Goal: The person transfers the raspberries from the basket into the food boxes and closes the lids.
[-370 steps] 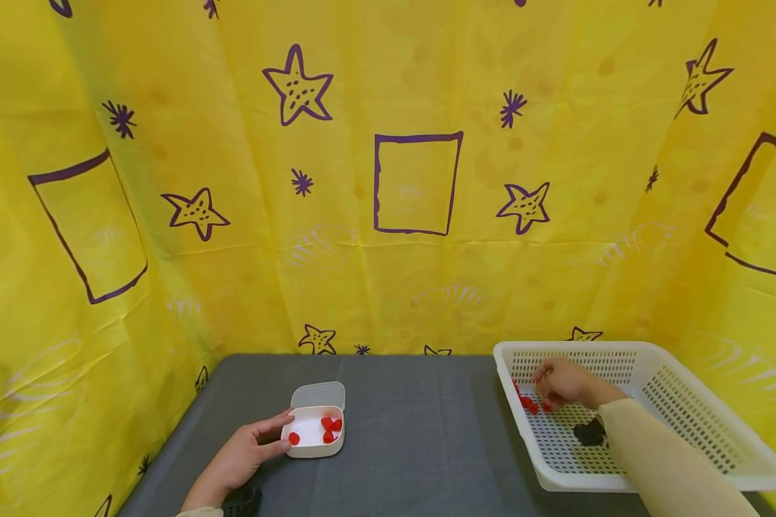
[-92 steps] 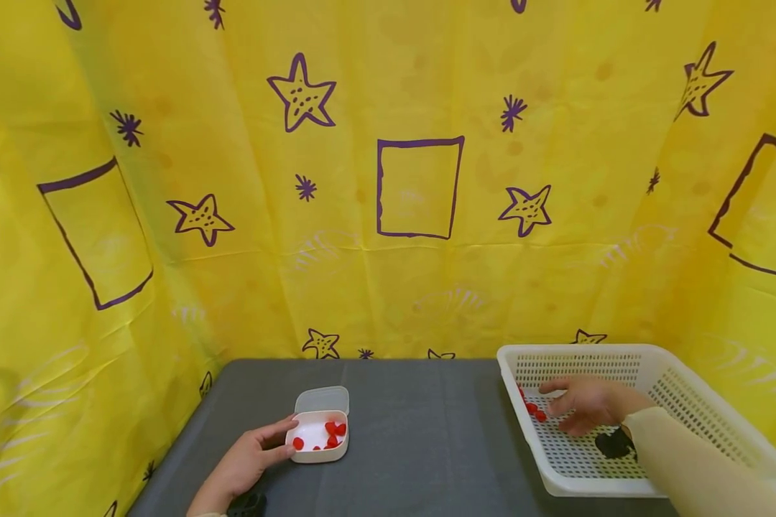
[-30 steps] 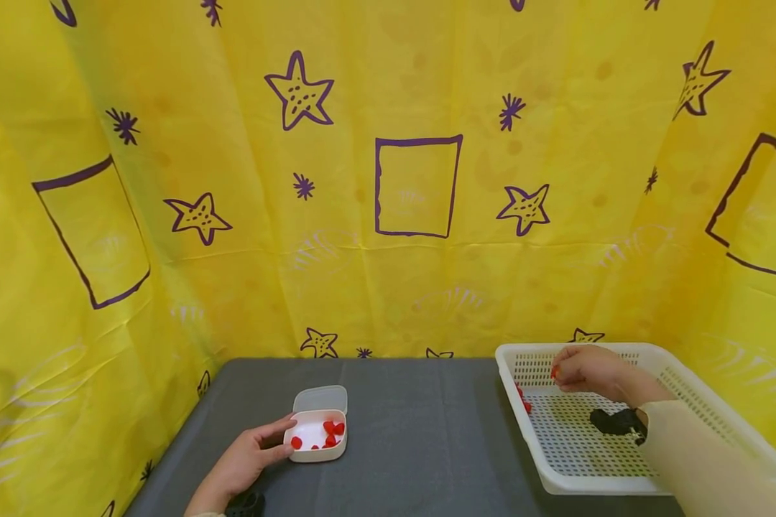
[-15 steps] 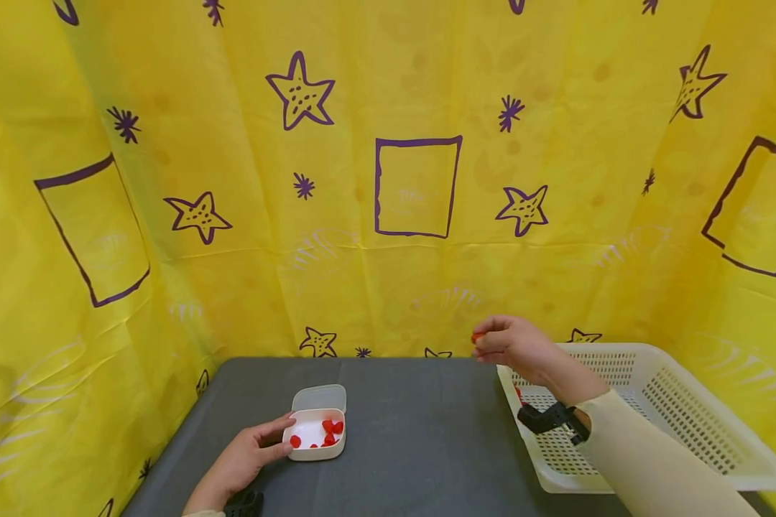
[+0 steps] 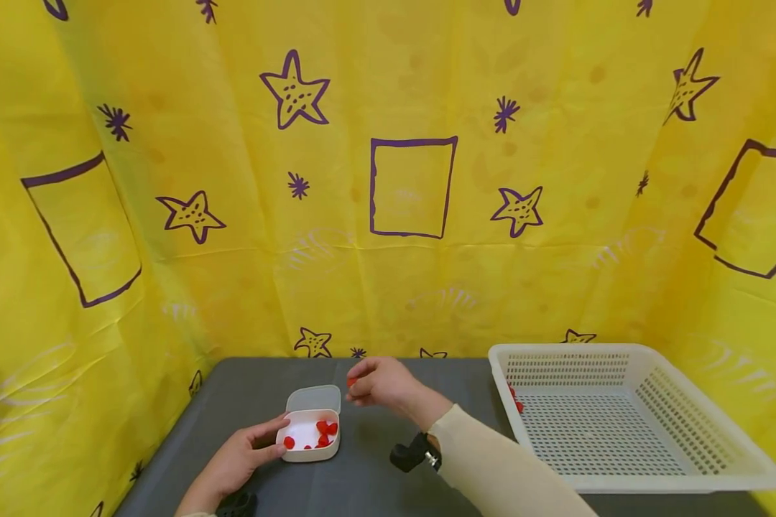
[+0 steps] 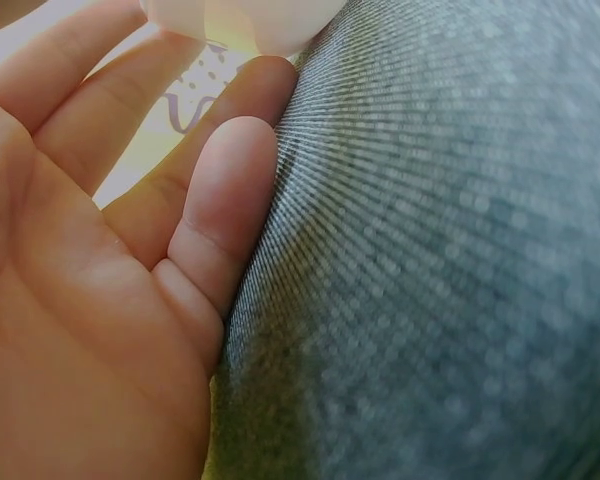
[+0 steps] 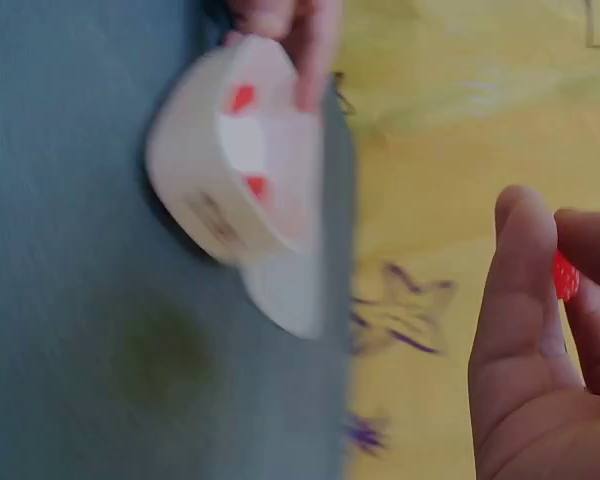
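Note:
My left hand [image 5: 242, 454] holds a small white box [image 5: 308, 455] at its left end, thumb at the front corner and fingers behind. The box stands on the table with its lid [image 5: 313, 399] hinged back. Several red berries [image 5: 323, 427] lie inside, most of them at the right end. Just right of the box and above the table, my right hand [image 5: 388, 388] pinches one small red berry [image 7: 566, 276] with pale specks, partly hidden by the fingers. In the left wrist view, the box's underside edge [image 6: 240, 22] shows above the fingers.
A white perforated plastic basket [image 5: 627, 482] stands at the right, with a few red berries [image 5: 519, 406] along its left wall. A dark grey cloth covers the table [image 5: 446, 459]. Yellow patterned curtains [image 5: 414, 287] enclose the back and sides.
My right hand has picked a berry from the basket and carried it left to beside the box. Fewer berries lie in the basket than before. My left hand keeps its place on the box.

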A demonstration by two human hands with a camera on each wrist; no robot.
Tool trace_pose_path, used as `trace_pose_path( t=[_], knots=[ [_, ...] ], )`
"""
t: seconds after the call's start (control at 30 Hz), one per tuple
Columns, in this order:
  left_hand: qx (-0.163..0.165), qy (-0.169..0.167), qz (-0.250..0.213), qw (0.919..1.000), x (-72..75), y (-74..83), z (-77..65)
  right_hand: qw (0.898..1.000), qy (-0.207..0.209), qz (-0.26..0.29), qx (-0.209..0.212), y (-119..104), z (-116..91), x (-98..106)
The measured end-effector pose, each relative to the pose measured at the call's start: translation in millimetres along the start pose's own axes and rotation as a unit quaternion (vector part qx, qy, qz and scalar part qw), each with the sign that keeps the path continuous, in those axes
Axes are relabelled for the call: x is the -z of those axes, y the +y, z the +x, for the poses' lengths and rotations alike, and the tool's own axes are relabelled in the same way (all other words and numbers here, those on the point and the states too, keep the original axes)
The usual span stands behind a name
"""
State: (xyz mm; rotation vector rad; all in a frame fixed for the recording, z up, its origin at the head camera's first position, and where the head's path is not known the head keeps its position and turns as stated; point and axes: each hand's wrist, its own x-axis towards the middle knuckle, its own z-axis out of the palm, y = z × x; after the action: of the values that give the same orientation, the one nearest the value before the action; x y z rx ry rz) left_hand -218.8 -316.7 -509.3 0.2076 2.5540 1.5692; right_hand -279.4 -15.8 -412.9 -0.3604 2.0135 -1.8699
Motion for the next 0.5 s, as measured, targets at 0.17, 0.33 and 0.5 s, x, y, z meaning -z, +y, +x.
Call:
trace_pose_path(
  t=[0.17,0.33,0.5],
  knots=[
    [-0.005,-0.005,-0.006,1.0000,0.3,-3.3,-1.5,0.999,0.019,0.033,-0.023,45,9,-45],
    [-0.016,-0.011,-0.019,0.9996,0.2,-4.1,-1.1,0.999,0.023,0.013,-0.044,61,8,-68],
    [-0.018,-0.010,-0.018,0.9996,1.3,-3.7,0.1,0.998,0.035,-0.017,-0.040,59,8,-72]
  ],
)
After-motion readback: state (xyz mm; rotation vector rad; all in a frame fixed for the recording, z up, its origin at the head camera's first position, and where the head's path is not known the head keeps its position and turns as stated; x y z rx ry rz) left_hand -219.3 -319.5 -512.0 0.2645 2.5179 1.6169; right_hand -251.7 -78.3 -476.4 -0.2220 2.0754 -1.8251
